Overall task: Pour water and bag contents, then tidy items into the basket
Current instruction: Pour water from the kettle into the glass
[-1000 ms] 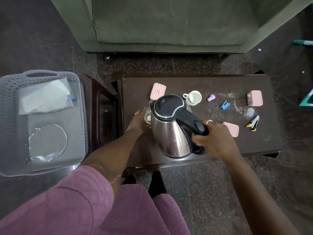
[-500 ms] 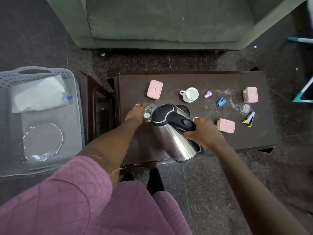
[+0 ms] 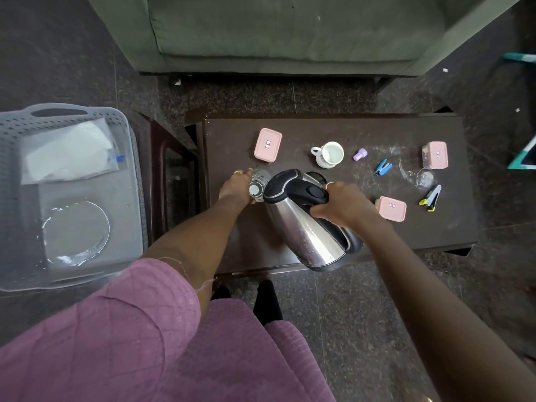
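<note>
Kettle (image 3: 304, 227) tilted above the worktop (image 3: 319, 132), spout at the glass (image 3: 257, 187) — right hand (image 3: 345, 207) grips its handle, left hand (image 3: 236, 188) holds the glass. Pouring step, likely; next needs a steady tilt — no overfilling.

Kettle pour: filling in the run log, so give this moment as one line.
phase: pour | right hand: grips kettle, tilted toward glass | left hand: holds glass on table

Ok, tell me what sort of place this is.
Most likely a home living room: a green upholstered sofa stands behind a low dark wooden coffee table on a speckled stone floor, and household things such as a stainless steel electric kettle and a white ceramic cup are about.
</note>
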